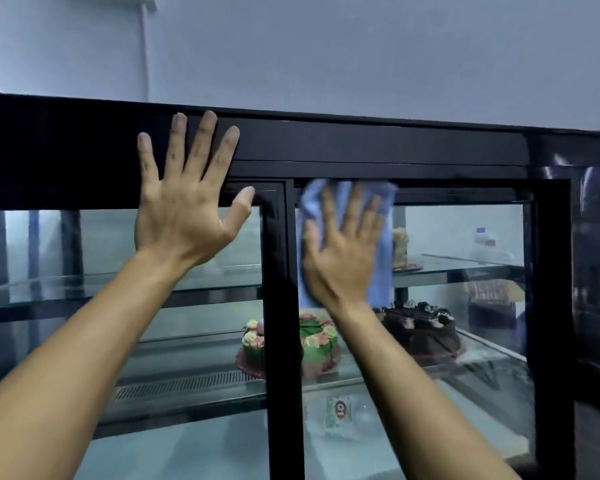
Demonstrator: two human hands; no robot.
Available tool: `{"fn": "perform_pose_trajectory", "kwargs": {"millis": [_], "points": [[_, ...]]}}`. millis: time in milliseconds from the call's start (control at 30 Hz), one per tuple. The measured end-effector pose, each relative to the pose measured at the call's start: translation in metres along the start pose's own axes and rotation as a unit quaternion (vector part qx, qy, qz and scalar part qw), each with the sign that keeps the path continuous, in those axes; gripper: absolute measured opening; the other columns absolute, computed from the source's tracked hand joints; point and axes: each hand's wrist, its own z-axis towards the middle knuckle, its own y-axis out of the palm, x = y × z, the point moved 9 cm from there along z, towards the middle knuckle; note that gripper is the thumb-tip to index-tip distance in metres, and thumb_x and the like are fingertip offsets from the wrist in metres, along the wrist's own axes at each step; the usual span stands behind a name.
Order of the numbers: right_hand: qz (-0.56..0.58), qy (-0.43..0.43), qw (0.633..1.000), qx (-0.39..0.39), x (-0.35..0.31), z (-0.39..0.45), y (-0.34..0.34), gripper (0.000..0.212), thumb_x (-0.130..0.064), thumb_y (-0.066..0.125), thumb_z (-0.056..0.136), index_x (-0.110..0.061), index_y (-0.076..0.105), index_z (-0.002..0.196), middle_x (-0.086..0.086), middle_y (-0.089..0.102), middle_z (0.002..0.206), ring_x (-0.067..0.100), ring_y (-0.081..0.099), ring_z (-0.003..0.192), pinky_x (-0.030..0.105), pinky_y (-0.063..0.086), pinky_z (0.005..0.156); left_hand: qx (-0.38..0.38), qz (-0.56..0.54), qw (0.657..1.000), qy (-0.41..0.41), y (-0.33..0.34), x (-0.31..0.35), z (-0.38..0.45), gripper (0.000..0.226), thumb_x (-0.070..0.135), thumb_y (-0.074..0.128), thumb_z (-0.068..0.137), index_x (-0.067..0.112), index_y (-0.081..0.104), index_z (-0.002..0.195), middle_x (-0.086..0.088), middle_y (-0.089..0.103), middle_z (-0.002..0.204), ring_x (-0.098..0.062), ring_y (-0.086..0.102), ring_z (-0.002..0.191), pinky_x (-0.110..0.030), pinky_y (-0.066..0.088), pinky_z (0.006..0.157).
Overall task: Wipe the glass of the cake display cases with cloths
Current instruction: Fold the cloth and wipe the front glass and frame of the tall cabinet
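Glass [461,233] of the right-hand sliding door on a black-framed cake display case [378,143], seen from head height with 2 bare arms reaching in from below. Blue cloth [383,244] pressed flat against the upper left part of that pane, just under the top rail and just right of the central black upright [281,306]. Right hand [342,254] spread over the cloth, fingers straight and fanned, palm pushing it onto the glass; cloth edges showing above the fingertips and down the hand's right side, slightly blurred. Left hand [184,209] laid flat and open on the case's broad black top band, 4 fingers pointing up toward the top edge, thumb stretched right over the corner of the left door frame, holding nothing. Behind the glass, on the lower shelf, a green cake [316,344] with pink and cream flowers, partly hidden by the upright, and a chocolate cake [420,327] to its right. On the upper glass shelf [465,265], a pale item [400,247] too indistinct to name, beside the cloth's right edge. Pale wall [361,53] behind the case.
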Motion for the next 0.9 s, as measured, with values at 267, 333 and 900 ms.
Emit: {"fn": "perform_pose_trajectory", "kwargs": {"millis": [267, 333, 900], "points": [[-0.04, -0.052, 0.998, -0.025, 0.099, 0.027, -0.019, 0.065, -0.056, 0.028, 0.105, -0.03, 0.02, 0.164, 0.005, 0.007, 0.173, 0.039, 0.005, 0.159, 0.058, 0.01, 0.127, -0.016, -0.05, 0.995, 0.081, -0.004, 0.039, 0.003, 0.069, 0.051, 0.039, 0.101, 0.025, 0.028, 0.164, -0.008, 0.018, 0.173, -0.036, 0.015, 0.159, -0.07, 0.006, 0.123], [-0.027, 0.062, 0.997, -0.034, 0.143, 0.032, -0.029, 0.07, -0.059, 0.021, 0.103, -0.026, 0.02, 0.165, 0.009, 0.005, 0.173, 0.038, 0.002, 0.159, 0.058, 0.008, 0.126, -0.027, -0.047, 0.984, 0.173, 0.003, 0.078, -0.001, 0.063, 0.05, 0.039, 0.103, 0.03, 0.032, 0.162, -0.005, 0.022, 0.172, -0.036, 0.02, 0.158, -0.069, 0.009, 0.123], [-0.02, 0.13, 0.988, -0.083, 0.208, 0.045, -0.041, 0.069, -0.056, 0.014, 0.103, -0.027, 0.008, 0.166, 0.013, -0.002, 0.173, 0.04, -0.003, 0.159, 0.059, 0.001, 0.126, -0.046, -0.03, 0.995, 0.079, 0.016, 0.089, -0.009, 0.052, 0.048, 0.04, 0.1, 0.027, 0.057, 0.144, -0.007, 0.011, 0.174, -0.041, 0.001, 0.16, -0.073, -0.001, 0.121]]}}
